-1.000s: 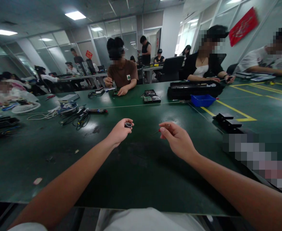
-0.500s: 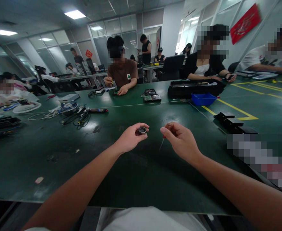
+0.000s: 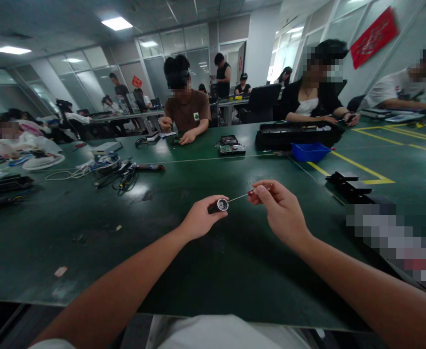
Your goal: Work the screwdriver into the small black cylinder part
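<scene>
My left hand [image 3: 201, 218] is closed around a short dark cylinder [image 3: 221, 205] with a pale metal rim. Its open end faces me and to the right, and some parts show inside. Between the thumb and fingers of my right hand [image 3: 284, 206] is a screwdriver [image 3: 251, 193] with a reddish handle and a thin metal shaft. The shaft points left, and its tip is at the cylinder's rim; whether it touches, I cannot tell. Both hands are above the green table [image 3: 184, 261].
Cables [image 3: 125, 177] and a dark rod-like tool [image 3: 149, 167] lie to the left. Ahead are circuit-board parts [image 3: 231, 149], a long black housing [image 3: 296, 135] and a blue tray [image 3: 310, 152]. A black bracket [image 3: 349, 186] lies on the right. A co-worker [image 3: 187, 111] sits opposite.
The screwdriver has swung from pointing down to pointing left, its tip now at the cylinder. The cylinder has tilted, turning its open end more toward me and the right.
</scene>
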Available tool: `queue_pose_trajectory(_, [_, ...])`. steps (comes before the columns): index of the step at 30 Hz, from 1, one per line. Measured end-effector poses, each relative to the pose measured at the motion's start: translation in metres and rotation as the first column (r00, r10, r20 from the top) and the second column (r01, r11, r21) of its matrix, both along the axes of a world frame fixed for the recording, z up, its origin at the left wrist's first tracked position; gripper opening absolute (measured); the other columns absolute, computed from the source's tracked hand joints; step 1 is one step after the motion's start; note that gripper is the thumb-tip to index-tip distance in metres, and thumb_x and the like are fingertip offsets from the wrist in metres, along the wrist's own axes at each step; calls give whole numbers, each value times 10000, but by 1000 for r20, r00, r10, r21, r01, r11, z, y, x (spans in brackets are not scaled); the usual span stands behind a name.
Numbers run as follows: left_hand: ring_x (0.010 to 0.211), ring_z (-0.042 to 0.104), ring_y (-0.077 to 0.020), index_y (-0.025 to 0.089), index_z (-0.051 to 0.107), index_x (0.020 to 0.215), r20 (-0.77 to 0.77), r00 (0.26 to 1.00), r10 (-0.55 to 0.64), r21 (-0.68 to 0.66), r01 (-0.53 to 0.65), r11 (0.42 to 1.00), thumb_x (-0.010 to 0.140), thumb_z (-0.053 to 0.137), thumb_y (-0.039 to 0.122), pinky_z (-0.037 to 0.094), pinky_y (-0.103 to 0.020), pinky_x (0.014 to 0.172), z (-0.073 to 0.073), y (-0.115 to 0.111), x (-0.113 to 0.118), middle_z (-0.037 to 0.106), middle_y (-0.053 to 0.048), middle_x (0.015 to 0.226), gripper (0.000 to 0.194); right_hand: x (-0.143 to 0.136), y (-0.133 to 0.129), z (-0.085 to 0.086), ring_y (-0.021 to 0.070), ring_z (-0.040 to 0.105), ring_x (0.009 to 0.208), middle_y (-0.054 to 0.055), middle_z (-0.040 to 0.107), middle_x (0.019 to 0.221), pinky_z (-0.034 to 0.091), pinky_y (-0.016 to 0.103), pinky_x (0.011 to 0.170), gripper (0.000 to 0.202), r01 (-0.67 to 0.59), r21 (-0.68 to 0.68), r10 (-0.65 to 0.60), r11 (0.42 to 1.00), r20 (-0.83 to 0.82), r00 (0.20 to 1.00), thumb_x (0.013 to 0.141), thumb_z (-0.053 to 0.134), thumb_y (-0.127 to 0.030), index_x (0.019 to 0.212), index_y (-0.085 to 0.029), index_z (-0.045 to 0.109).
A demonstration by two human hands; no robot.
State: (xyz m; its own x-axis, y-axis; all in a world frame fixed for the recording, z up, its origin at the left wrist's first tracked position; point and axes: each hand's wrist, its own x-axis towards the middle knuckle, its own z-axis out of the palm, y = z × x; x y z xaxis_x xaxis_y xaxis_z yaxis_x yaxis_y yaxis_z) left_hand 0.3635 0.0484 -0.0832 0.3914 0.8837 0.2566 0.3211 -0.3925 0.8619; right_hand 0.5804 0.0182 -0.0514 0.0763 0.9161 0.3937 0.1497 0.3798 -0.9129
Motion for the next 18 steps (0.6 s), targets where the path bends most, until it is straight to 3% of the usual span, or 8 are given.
queue_pose_trajectory(5, [1152,620,-237,241,680,1204,-58,998,35,49,-32,998,806,745,170,431,-400,1059,-2,2,-3,689,-47,1223,410,-1,-4,0,211,710,829,59,732,890,568,387,780,261,-27,0,26,1000,153,988,952,571,-443,1037,-209,649])
queue_pose_trajectory(13, [1154,618,-244,243,681,1201,-99,994,48,103,-38,994,815,744,201,436,-405,1058,0,0,-3,689,-49,1222,393,-1,-4,3,226,723,821,72,756,887,556,377,745,284,16,-16,-13,1000,172,985,930,590,-463,1024,-205,660])
queue_pose_trajectory(16, [1152,620,-240,240,684,1196,-99,994,51,107,-40,993,816,742,194,441,-395,1053,0,0,-3,688,-48,1218,387,1,-4,3,182,647,615,31,712,696,472,309,580,331,70,-5,-65,998,306,950,896,619,-527,820,-209,668])
queue_pose_trajectory(18, [1151,620,-235,242,683,1196,-97,994,50,111,-40,993,820,741,194,442,-387,1050,0,0,-4,688,-45,1217,384,2,-5,4,143,527,486,-10,602,533,381,290,506,415,125,29,-126,992,413,902,881,624,-559,644,-219,601])
